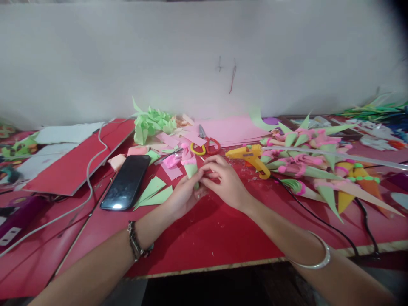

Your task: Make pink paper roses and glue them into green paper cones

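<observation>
Step in hand, as I judge it: shaping or securing the pale-green paper cone topped with crinkled pink paper (pixel 191 168). My left hand (pixel 183 197) is closed, pinching the cone's lower part between thumb and fingers. My right hand (pixel 225 180) is half curled, its fingers meeting the left thumb; I cannot tell whether it has hold of anything. The next move, in my judgement, calls for a steady left pinch and light right-finger pressure, without crushing the paper. The cone stands nearly upright, at 1 o'clock from my left hand's middle and 10 o'clock from my right's. At 3 o'clock from the cone lies the yellow plastic glue gun (pixel 251 157).
</observation>
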`<action>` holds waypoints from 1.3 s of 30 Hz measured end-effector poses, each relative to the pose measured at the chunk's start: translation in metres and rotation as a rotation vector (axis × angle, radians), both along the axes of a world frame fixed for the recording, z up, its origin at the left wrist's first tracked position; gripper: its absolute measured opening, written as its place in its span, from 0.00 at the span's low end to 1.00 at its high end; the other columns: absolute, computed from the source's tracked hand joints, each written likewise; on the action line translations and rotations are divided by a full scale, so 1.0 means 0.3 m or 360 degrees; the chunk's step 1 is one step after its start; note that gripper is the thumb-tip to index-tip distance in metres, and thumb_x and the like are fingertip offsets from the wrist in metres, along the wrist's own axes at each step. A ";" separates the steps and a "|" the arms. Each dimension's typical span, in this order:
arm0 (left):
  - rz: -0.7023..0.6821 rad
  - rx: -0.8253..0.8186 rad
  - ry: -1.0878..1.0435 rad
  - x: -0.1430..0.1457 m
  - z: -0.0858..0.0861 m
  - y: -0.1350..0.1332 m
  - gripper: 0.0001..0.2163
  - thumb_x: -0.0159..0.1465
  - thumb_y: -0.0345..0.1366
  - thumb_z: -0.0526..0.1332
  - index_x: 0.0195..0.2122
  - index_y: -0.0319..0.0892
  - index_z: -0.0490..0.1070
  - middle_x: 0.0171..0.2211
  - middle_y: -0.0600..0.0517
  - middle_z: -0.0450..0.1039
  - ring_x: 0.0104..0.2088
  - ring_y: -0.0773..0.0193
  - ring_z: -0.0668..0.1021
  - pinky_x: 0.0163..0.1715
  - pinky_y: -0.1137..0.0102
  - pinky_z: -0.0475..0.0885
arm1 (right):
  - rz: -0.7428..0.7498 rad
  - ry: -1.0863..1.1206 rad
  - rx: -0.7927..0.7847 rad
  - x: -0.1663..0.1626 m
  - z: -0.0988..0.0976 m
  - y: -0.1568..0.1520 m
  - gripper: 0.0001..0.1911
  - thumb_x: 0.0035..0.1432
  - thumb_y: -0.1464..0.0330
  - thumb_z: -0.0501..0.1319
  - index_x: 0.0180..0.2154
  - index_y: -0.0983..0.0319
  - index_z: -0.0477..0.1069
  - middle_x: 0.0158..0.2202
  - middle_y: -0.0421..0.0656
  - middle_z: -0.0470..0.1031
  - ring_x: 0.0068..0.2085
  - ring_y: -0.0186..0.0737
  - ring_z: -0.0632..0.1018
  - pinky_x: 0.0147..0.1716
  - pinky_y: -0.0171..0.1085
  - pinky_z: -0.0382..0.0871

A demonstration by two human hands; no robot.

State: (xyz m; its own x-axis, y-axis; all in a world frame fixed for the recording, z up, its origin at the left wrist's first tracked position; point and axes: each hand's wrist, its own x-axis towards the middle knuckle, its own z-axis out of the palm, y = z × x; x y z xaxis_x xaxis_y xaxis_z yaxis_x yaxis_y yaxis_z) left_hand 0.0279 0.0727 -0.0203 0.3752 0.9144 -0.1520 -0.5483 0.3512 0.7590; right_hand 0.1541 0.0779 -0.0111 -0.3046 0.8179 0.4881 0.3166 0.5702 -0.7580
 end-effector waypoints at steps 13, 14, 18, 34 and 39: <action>0.0189 0.0141 0.0224 -0.007 -0.002 0.007 0.16 0.57 0.45 0.57 0.20 0.40 0.56 0.13 0.63 0.47 0.12 0.78 0.52 0.17 0.79 0.56 | -0.0173 0.0355 -0.0032 0.001 -0.007 0.013 0.01 0.51 0.69 0.57 0.29 0.60 0.65 0.30 0.40 0.67 0.34 0.35 0.70 0.37 0.36 0.64; 0.0196 0.0136 0.0255 -0.007 -0.002 0.007 0.17 0.57 0.44 0.57 0.19 0.40 0.54 0.13 0.63 0.48 0.12 0.78 0.52 0.17 0.79 0.56 | -0.0163 0.0427 -0.0101 0.001 -0.008 0.014 0.02 0.51 0.68 0.57 0.30 0.60 0.65 0.30 0.40 0.68 0.34 0.35 0.71 0.36 0.36 0.65; 0.0167 0.0056 0.0323 -0.003 0.002 0.004 0.15 0.57 0.39 0.58 0.19 0.40 0.54 0.13 0.63 0.49 0.13 0.79 0.53 0.16 0.79 0.55 | -0.0121 0.0550 -0.0282 0.003 -0.007 0.013 0.06 0.52 0.64 0.56 0.28 0.61 0.66 0.26 0.39 0.68 0.29 0.33 0.70 0.30 0.34 0.66; -0.0159 0.0142 0.0148 0.000 0.008 0.005 0.07 0.59 0.35 0.51 0.25 0.40 0.58 0.15 0.60 0.50 0.15 0.75 0.54 0.16 0.80 0.53 | -0.0152 0.0780 -0.0386 0.006 -0.010 0.023 0.07 0.48 0.64 0.60 0.29 0.60 0.68 0.26 0.38 0.72 0.30 0.34 0.74 0.35 0.37 0.69; -0.0137 0.0223 0.0287 0.003 0.005 -0.003 0.08 0.60 0.35 0.51 0.24 0.40 0.58 0.16 0.59 0.51 0.16 0.74 0.55 0.17 0.79 0.53 | -0.0138 0.0784 -0.0346 0.005 -0.012 0.022 0.06 0.48 0.66 0.60 0.31 0.59 0.69 0.31 0.39 0.73 0.34 0.35 0.74 0.37 0.38 0.69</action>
